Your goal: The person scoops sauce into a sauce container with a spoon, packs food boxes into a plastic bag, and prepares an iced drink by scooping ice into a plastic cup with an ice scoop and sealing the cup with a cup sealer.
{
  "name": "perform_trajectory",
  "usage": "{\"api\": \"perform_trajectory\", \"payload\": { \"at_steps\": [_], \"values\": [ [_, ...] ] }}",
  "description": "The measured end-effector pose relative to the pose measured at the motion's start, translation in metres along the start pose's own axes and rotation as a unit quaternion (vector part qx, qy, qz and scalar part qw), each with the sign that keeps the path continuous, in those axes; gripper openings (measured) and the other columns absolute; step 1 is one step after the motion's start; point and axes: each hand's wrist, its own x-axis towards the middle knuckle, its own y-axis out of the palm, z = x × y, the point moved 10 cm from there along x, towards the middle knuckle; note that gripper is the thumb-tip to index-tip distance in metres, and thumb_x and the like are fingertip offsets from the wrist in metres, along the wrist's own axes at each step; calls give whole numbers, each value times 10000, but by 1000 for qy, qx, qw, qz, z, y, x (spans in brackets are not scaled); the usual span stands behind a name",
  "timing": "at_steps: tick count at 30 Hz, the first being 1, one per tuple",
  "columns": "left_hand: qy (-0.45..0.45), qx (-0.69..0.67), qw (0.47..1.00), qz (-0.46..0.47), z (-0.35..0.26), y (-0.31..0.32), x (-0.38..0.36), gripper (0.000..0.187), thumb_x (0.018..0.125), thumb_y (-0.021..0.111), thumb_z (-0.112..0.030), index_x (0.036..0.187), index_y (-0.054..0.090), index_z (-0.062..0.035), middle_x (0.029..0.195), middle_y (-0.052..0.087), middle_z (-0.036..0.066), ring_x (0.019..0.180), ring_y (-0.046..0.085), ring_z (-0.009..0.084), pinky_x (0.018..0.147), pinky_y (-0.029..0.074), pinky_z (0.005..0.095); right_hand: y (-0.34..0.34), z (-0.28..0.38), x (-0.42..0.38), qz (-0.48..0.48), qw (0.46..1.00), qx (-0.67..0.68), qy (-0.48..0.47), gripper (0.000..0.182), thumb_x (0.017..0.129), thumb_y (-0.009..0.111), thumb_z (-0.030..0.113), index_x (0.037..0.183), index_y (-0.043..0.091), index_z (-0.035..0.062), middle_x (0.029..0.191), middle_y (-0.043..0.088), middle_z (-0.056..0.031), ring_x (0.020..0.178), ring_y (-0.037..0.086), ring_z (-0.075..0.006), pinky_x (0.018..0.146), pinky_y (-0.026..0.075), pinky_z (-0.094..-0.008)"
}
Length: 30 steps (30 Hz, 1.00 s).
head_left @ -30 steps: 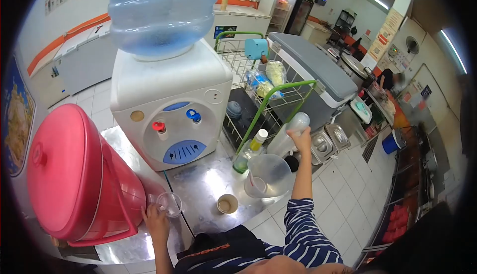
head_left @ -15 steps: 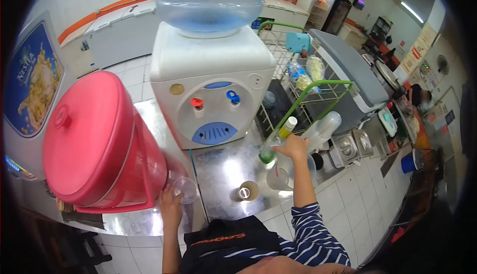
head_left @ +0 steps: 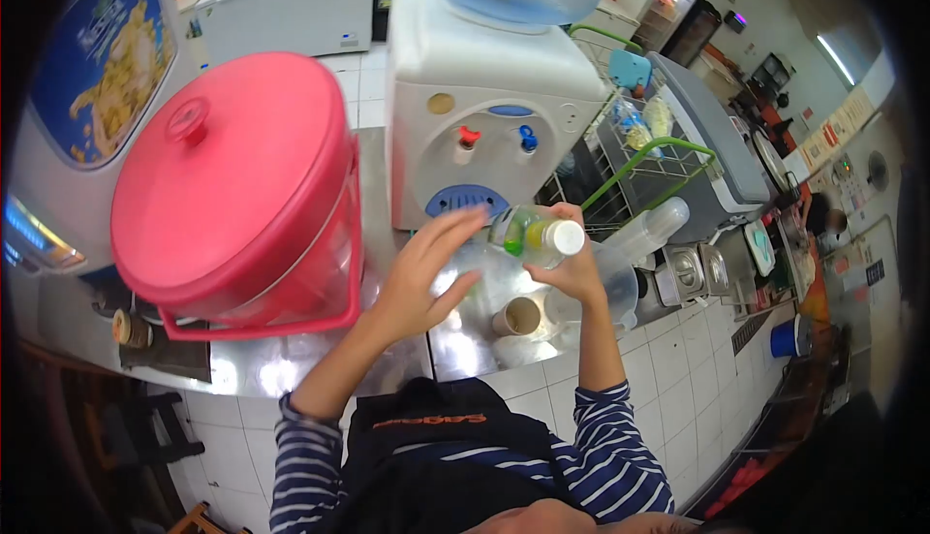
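My right hand [head_left: 575, 267] is wrapped round a clear bottle [head_left: 528, 234] with a white cap, yellow at the neck and green on its body. The bottle is tilted, its cap toward me, above the metal counter. My left hand [head_left: 421, 277] is raised just left of the bottle, open, fingers spread and a little blurred, apart from it. Below the bottle a paper cup [head_left: 516, 317] stands on the counter. A clear plastic pitcher [head_left: 615, 287] stands beside my right wrist, with stacked clear cups [head_left: 654, 229] behind it.
A white water dispenser [head_left: 484, 137] stands straight ahead. A big pink lidded container [head_left: 232, 185] takes up the left side. To the right are a green-edged wire rack [head_left: 639, 161], a grey cooler box [head_left: 712, 132] and metal pans [head_left: 690, 272]. Farther right is another person [head_left: 823, 214].
My right hand has lifted the bottle from the counter and tilted it toward me. My left hand has left the clear cup by the pink container and moved up and right. The view has shifted.
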Motion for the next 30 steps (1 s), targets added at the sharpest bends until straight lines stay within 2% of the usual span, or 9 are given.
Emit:
{"api": "perform_trajectory", "payload": {
  "at_steps": [2,4,12,15,19,21,24,26,30],
  "values": [
    [26,-19,999,-25,-17,-11,25,373,747,556,-17,1119,561,-43,1196,506,141,1129,460,296,951,344,359,29,14,-10,47,998,-16,-44,730,473,778,149,1118,447,61,1089,541,-99,1017,514,-261,894,378,-351],
    [114,-73,978,161,-39,13,28,372,806,536,-76,1178,529,-89,1252,480,94,1186,413,275,992,290,389,44,22,-22,64,996,-40,-53,753,463,779,165,1139,462,64,1101,531,-107,1041,495,-264,895,376,-351],
    [145,-228,897,351,-83,-18,-39,297,785,583,-162,1074,627,-113,1141,574,95,1181,442,269,1044,109,485,82,105,-32,242,956,73,-147,658,447,750,141,1067,549,55,1064,543,-80,994,492,-256,883,375,-367],
    [151,-4,965,213,-84,-44,-37,290,681,690,-162,969,672,-147,967,645,19,1070,539,204,1059,86,476,95,114,-30,242,956,62,-155,651,463,743,122,1079,543,55,1029,554,-77,978,498,-253,876,381,-352],
    [166,62,976,123,-95,-59,-42,282,641,727,-187,913,681,-128,863,631,24,921,575,213,1053,116,497,100,120,-25,150,975,46,-155,651,470,758,117,1084,549,58,998,557,-81,951,502,-256,846,393,-347],
    [173,159,968,-91,-90,-96,-46,367,623,756,-207,963,652,-114,812,585,13,792,549,197,1019,197,508,95,129,-24,100,979,28,-175,654,469,766,119,1084,551,59,1001,556,-82,944,503,-256,834,396,-348],
    [105,165,966,-168,-80,-116,-47,467,554,802,-257,943,632,-63,800,566,42,763,521,209,996,241,499,86,141,-30,-20,977,-71,-202,684,457,786,134,1099,557,71,970,544,-84,923,503,-263,816,402,-356],
    [106,190,965,-146,-85,-110,-42,575,596,773,-282,1072,551,-47,1038,534,133,967,493,258,993,230,506,92,148,-31,26,977,-38,-207,685,457,785,130,1101,558,78,967,541,-85,920,502,-266,817,401,-358],
    [122,44,983,129,-100,-65,-37,735,743,633,-288,1331,250,-70,1425,116,200,1334,95,326,1026,92,555,94,135,-28,88,979,18,-182,679,454,778,109,1099,566,97,974,538,-82,914,492,-259,818,395,-358]
  ]
}}
